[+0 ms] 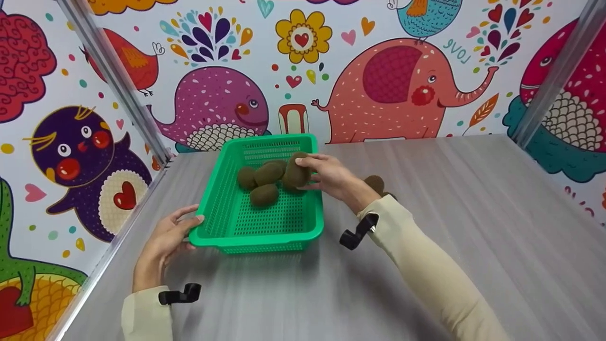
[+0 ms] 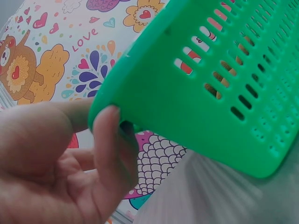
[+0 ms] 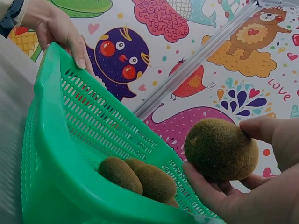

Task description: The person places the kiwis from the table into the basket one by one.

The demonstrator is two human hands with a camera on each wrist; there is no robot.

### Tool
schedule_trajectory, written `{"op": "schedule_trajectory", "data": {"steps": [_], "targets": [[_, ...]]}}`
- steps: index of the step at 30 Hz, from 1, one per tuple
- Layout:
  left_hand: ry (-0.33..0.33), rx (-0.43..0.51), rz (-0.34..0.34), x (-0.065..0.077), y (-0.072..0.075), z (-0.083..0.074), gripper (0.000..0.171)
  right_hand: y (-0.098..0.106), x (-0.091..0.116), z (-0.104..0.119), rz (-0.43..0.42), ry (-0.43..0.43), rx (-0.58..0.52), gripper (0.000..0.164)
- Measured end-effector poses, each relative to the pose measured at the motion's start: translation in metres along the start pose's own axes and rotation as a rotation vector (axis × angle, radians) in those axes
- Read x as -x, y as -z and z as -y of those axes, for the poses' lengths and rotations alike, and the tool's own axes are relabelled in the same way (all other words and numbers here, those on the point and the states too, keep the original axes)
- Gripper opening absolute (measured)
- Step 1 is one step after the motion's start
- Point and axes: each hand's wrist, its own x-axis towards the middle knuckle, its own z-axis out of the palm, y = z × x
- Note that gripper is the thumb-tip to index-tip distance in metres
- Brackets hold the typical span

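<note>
A green plastic basket point(image 1: 213, 239) stands on the table with several brown kiwifruit point(image 1: 264, 195) inside. My left hand point(image 1: 166, 239) grips the basket's near left rim, thumb on top and fingers beneath, and the left wrist view shows that hand point(image 2: 70, 158) pinching the rim's corner. Over the basket's right side, my right hand point(image 1: 331, 177) holds one kiwi point(image 1: 298, 169) between thumb and fingers. In the right wrist view this held kiwi point(image 3: 221, 149) is above the rim, while other kiwis point(image 3: 156, 183) lie lower in the basket.
More kiwifruit point(image 1: 374, 183) lie on the table right of the basket, partly hidden behind my right forearm. The grey table point(image 1: 473, 203) meets a cartoon-printed wall point(image 1: 293, 71) at the back, with metal posts point(image 1: 118, 80) at the corners.
</note>
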Motion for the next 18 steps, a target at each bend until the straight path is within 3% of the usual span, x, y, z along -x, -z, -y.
{"op": "schedule_trajectory", "data": {"steps": [18], "targets": [[-0.005, 0.006, 0.004, 0.000, 0.000, -0.001, 0.064, -0.031, -0.022, -0.004, -0.049, -0.108, 0.039, 0.051]]}}
